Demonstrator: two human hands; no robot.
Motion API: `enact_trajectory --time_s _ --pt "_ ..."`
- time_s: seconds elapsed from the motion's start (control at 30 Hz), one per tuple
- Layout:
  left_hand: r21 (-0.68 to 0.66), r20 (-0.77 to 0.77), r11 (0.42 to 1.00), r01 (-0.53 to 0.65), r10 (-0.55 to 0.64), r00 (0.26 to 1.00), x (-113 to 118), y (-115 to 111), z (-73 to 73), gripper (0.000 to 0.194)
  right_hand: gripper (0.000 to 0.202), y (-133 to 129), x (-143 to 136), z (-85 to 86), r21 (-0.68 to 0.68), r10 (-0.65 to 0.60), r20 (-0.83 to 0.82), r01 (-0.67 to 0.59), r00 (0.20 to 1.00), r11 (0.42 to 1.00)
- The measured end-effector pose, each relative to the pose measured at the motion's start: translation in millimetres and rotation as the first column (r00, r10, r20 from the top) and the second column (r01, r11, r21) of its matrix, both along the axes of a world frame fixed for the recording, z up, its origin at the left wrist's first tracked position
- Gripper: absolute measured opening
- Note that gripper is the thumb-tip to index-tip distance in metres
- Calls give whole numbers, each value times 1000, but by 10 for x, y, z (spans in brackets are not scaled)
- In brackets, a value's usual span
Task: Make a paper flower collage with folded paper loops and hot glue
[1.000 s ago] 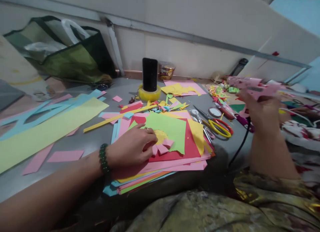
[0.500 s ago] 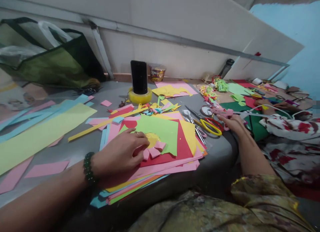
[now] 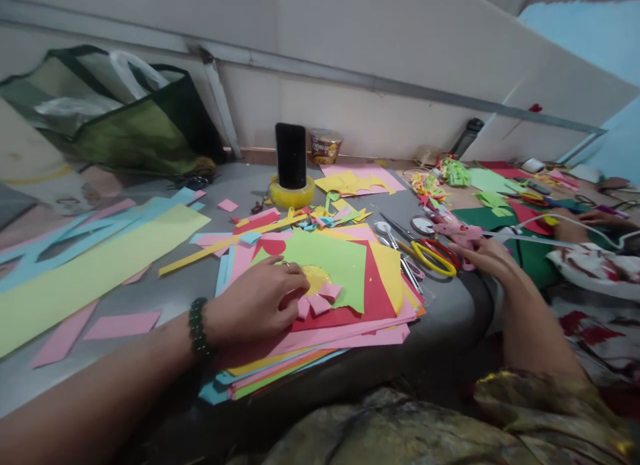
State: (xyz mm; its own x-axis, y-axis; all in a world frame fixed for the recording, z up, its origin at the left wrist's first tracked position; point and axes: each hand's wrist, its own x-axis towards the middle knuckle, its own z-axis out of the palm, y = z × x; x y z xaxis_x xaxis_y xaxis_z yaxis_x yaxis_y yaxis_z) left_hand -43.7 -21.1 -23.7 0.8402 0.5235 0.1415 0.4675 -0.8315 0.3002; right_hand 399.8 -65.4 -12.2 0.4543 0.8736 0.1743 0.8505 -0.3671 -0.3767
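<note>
At the far left of a grey counter [image 3: 240, 181] stands a green tote bag [image 3: 155, 128]. Nearer, a long pale-green strip [image 3: 125, 265] lies over cut blue paper, with a pink strip [image 3: 123, 325] nearer the edge.

Toward the middle, the person's left hand [image 3: 260, 295] rests on a stack of coloured paper [image 3: 350, 335], fingers bent over the left side of a yellow paper disc [image 3: 316, 278]. Whether they pinch it or only steady it cannot be told. Beyond, a phone [image 3: 291, 155] stands upright at a roll of yellow tape [image 3: 293, 196].

The disc lies on a torn green sheet [image 3: 345, 265] on the stack. Small pink pieces [image 3: 320, 303] sit along its near edge; its visible far edge has none, and the fingers hide its left side. The work looks partway along; whether the pieces are stuck down is unclear.

Right of the stack lie yellow-handled scissors [image 3: 436, 259]. Just beyond them, the right hand [image 3: 493, 258] is at a pink glue gun [image 3: 459, 233], low over the counter; its grip is unclear. At far right is another person's hand [image 3: 573, 226].
</note>
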Motion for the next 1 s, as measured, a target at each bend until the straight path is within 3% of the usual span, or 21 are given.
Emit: enact_trajectory --time_s 0.07,0.13,0.23,0.33,0.47,0.63,0.73,1.0 --pt "-8 -12 1000 -4 4 1000 7 -9 4 23 58 -148 -94 119 -109 -37 102 48 994 993" --pt "-9 -19 1000 -8 8 1000 13 -14 5 21 60 -312 -275 273 -89 -118 247 144 962 986" --pt "2 -20 1000 -10 10 1000 20 -16 4 19 60 -437 -706 495 47 101 190 -112 977 993" --pt "1 -26 1000 -17 17 1000 33 -16 6 19 54 -250 -1220 598 44 464 125 -472 877 881" --pt "-4 -54 999 -34 34 998 58 -23 14 19 31 424 -1840 464 -83 677 54 -672 734 736" --pt "-16 -81 999 -43 42 996 67 -31 17 18 28 1181 -2290 102 -142 587 70 -574 807 806" --pt "-17 -89 999 -44 43 995 66 -31 19 19 28 1332 -2302 -10 -159 558 60 -544 828 824" --pt "-32 -119 998 -55 51 992 72 -39 45 19 31 1350 -2230 -89 -95 552 53 -546 832 832"
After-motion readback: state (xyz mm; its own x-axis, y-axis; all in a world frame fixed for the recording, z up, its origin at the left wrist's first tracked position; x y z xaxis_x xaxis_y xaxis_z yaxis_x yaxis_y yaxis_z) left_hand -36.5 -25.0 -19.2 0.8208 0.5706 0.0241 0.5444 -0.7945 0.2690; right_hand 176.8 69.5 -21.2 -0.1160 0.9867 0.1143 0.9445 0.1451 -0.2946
